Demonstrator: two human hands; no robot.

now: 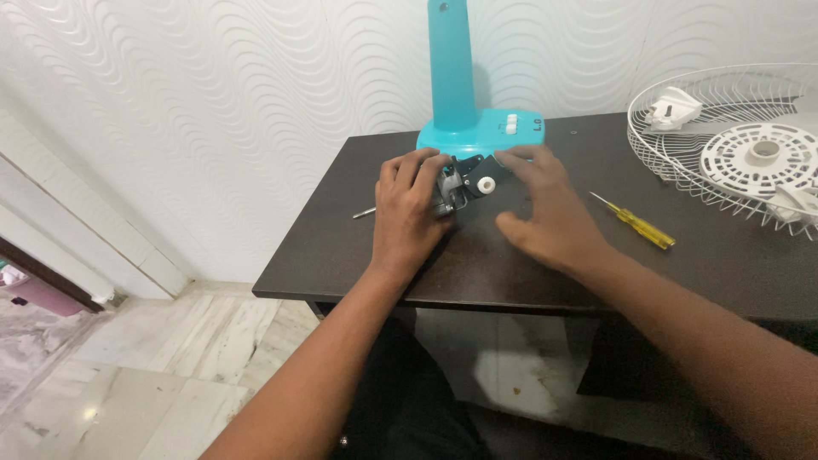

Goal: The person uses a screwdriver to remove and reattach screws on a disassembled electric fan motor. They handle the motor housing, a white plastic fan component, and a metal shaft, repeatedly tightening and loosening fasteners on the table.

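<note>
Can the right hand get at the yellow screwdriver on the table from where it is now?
Probably yes. The right hand rests on the dark table, and the yellow screwdriver lies just to its right with only bare tabletop between. The white fan grille sits farther back, out of the way.

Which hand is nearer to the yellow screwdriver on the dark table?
Right. The right hand lies just left of the yellow screwdriver; the left hand is farther left.
</note>
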